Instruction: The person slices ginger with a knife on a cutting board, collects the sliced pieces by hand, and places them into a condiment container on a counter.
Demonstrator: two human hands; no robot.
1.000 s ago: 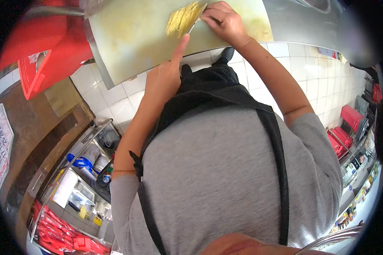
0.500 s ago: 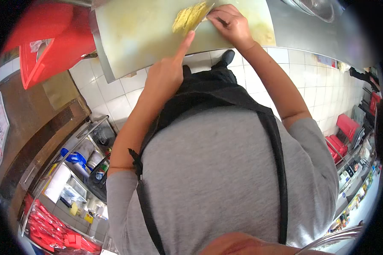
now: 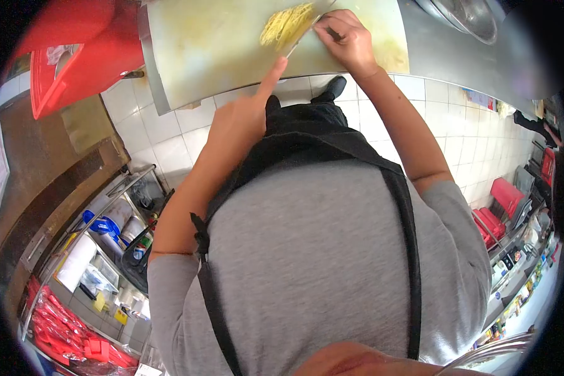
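Upper centre: left hand [image 3: 239, 120] appears closed on knife [image 3: 301, 41] beside yellow strips [image 3: 284, 26]; right hand [image 3: 352, 47] bunched near blade, grip unclear, so sideways slip could nick fingertips.

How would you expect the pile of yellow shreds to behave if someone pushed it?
The yellow shreds would probably flop and bend, being thin strands. Pushed, the pile would likely spread rather than slide as one block, since separate strands show along its edge. It should feel light, given how fine they look.
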